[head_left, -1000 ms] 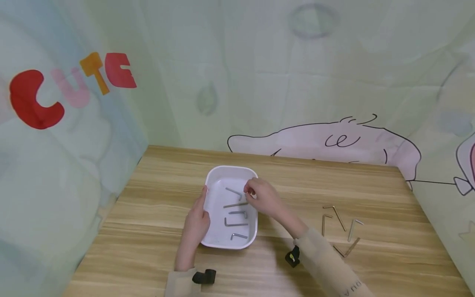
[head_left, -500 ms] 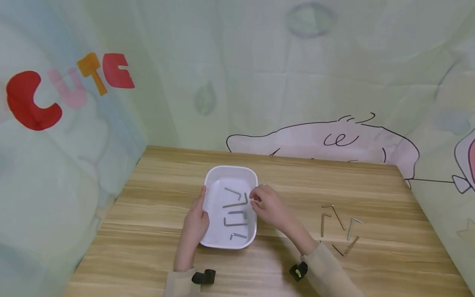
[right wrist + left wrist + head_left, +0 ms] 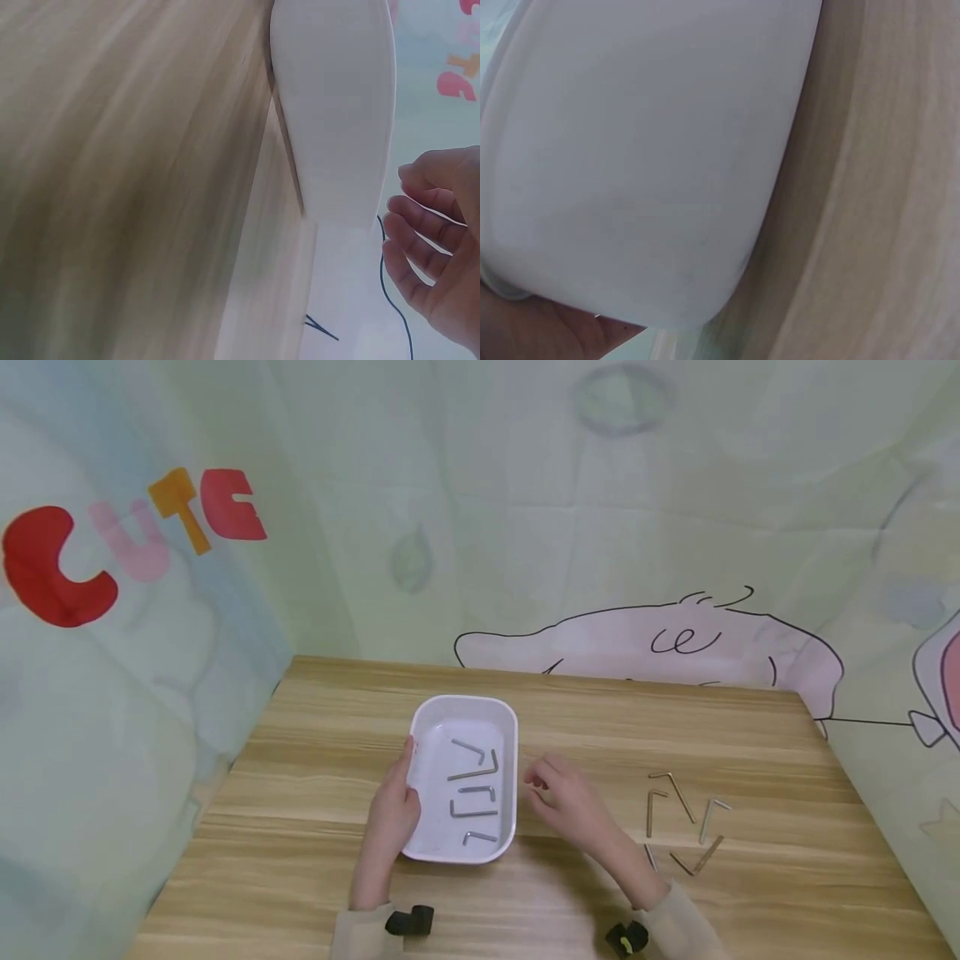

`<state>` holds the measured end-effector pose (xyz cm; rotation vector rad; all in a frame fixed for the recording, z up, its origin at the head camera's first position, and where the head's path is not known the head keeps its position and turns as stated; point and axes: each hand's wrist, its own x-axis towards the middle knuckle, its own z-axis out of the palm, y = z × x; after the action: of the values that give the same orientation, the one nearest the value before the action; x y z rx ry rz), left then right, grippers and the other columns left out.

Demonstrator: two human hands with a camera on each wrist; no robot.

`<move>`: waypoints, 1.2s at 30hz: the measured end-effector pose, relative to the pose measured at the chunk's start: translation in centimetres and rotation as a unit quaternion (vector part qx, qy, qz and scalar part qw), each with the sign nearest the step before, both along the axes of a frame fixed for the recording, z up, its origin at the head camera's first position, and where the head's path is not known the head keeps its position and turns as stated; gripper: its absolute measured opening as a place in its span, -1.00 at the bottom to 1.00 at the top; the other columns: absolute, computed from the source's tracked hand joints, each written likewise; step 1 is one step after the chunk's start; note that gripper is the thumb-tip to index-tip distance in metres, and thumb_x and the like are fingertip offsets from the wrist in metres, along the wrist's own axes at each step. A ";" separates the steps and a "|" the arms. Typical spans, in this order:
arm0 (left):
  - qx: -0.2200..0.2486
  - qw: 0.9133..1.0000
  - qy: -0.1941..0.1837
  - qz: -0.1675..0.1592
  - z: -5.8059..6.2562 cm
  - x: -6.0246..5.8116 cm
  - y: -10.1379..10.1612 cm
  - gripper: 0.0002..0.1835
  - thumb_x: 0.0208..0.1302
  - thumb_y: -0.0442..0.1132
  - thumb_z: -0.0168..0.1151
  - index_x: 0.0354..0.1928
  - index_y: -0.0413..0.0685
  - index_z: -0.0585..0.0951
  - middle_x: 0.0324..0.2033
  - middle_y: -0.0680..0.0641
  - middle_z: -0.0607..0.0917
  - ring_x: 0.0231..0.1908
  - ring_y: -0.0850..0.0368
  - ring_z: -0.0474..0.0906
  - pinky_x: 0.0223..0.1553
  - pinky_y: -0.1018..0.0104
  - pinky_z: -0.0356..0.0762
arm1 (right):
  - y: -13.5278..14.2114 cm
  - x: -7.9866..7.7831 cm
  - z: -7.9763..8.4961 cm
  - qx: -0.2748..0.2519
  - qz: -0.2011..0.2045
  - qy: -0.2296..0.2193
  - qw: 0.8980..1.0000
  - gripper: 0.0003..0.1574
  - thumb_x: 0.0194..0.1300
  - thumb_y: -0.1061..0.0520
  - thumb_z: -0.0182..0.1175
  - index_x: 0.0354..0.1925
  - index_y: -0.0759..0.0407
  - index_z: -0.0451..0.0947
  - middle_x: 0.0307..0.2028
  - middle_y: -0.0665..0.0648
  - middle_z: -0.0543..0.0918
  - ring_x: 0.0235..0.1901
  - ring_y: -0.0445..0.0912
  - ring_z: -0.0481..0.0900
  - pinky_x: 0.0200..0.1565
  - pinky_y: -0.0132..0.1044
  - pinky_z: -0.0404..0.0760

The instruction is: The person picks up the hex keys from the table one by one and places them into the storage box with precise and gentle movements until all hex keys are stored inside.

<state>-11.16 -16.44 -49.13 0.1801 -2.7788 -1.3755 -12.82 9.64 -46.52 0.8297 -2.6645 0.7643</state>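
Note:
Against the left side of a white plastic tray [image 3: 461,850] rests my left hand [image 3: 393,814], gripping its rim; in the left wrist view the tray's outer wall [image 3: 637,150] hides most of that hand. Several L-shaped hex keys [image 3: 474,814] lie apart in a column inside the tray, all silvery grey. My right hand [image 3: 573,806] hovers to the right of the tray, apart from it, fingers loosely curled. The right wrist view shows nothing between the fingers [image 3: 427,225] and thumb.
More hex keys [image 3: 680,797], some bronze-coloured and some silver, lie scattered to the right on the wooden table [image 3: 337,710]; one is partly hidden by my right forearm. Printed cloth walls [image 3: 495,527] rise behind the table and along its sides.
My right hand has drawn back from over the tray to the right, uncovering the hex key near its right wall. The left hand stays at the tray's left side.

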 end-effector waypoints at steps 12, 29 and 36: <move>0.001 1.000 0.001 0.001 -0.2 -0.1 0.1 -0.27 0.31 -0.49 -0.17 0.51 0.00 0.01 0.45 -0.27 0.17 0.43 -0.23 0.11 0.43 -0.08 0.12 | 2.9 1.3 -1.4 -0.003 -0.027 0.010 1.000 -0.75 0.00 0.29 0.40 -0.32 0.10 0.57 -0.39 -0.05 0.59 -0.36 -0.22 0.52 -0.29 -0.42 0.61; 0.001 1.000 -0.019 0.001 0.0 -0.2 -0.1 -0.28 0.34 -0.47 -0.20 0.52 0.02 -0.03 0.47 -0.22 0.14 0.45 -0.18 0.07 0.46 -0.05 0.07 | 6.8 3.1 -3.1 0.022 -0.049 0.010 0.999 -0.75 -0.04 0.27 0.41 -0.37 0.05 0.57 -0.43 -0.12 0.56 -0.39 -0.28 0.48 -0.31 -0.47 0.58; 0.004 1.000 -0.024 0.000 -0.1 -0.3 -0.1 -0.27 0.34 -0.47 -0.20 0.52 0.04 -0.04 0.48 -0.22 0.13 0.46 -0.18 0.06 0.46 -0.05 0.06 | 7.9 4.2 -3.3 0.035 -0.064 -0.004 0.997 -0.72 -0.09 0.27 0.45 -0.40 0.04 0.56 -0.45 -0.13 0.55 -0.40 -0.30 0.46 -0.32 -0.47 0.56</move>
<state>-11.41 -16.51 -49.18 0.2160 -2.8112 -1.4015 -8.61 17.51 -49.81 0.6641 -2.7355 0.6477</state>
